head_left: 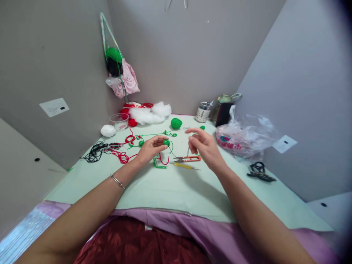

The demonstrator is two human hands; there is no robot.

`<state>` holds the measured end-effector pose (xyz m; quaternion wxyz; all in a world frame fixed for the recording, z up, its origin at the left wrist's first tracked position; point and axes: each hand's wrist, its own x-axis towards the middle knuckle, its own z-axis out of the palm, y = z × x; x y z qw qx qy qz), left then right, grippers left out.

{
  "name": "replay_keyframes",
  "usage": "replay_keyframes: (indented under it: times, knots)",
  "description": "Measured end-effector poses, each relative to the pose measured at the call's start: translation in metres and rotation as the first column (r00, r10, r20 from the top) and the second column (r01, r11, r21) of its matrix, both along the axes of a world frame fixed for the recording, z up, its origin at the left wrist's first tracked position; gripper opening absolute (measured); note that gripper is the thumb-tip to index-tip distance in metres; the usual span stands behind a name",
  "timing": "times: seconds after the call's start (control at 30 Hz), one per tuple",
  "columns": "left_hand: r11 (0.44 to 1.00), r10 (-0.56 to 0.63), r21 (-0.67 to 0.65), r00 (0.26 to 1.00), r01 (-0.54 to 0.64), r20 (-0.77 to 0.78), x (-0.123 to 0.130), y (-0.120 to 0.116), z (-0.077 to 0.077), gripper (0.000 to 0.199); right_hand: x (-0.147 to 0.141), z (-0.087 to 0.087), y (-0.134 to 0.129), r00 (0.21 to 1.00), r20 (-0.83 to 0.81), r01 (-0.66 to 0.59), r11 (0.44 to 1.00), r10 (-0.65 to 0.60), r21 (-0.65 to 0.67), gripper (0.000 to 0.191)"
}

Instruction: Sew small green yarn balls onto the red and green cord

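My left hand holds a small green crocheted ball between thumb and fingers. A thin dark thread hangs from the ball and loops up to my right hand. The fingers of that hand are curled and pinched on the thread, with the index finger stretched forward; whether a needle is there cannot be made out. Below and between the hands lie orange thread snips and a yellow-handled crochet hook. Short green yarn pieces rest beside the left wrist.
Black yarn and red yarn lie tangled at left. White stuffing, a clear tub and a green yarn ball stand farther back. At right are a plastic bag, a can and a black hair claw.
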<state>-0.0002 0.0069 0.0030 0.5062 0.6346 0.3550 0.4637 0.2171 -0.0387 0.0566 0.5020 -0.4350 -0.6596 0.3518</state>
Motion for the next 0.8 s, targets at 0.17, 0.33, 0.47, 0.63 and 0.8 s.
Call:
replay_keyframes:
  times: [0.17,0.33,0.47,0.63,0.8]
  knots:
    - [1.0,-0.018,0.002,0.999,0.018,0.045,0.008,-0.007,-0.001,0.038,-0.02,-0.027,0.003,0.94,0.321,0.052,0.98,-0.113,0.194,0.013]
    - [0.999,0.017,0.05,1.0,-0.018,0.005,0.014,-0.012,-0.004,0.032,-0.025,-0.034,0.005,0.866,0.465,0.056,0.959,-0.184,0.276,0.012]
    - [0.997,0.032,0.069,0.998,-0.029,-0.045,0.016,-0.015,-0.004,0.028,-0.028,-0.038,0.007,0.818,0.532,0.067,0.956,-0.217,0.287,0.011]
    - [0.996,0.051,0.079,0.996,-0.045,-0.077,0.017,-0.014,-0.005,0.028,-0.033,-0.037,0.007,0.892,0.41,0.09,0.964,-0.189,0.25,0.007]
    - [0.995,0.061,0.075,0.998,-0.058,-0.033,0.013,-0.011,-0.004,0.031,-0.029,-0.03,0.006,0.971,0.228,0.073,0.997,-0.075,0.017,0.023]
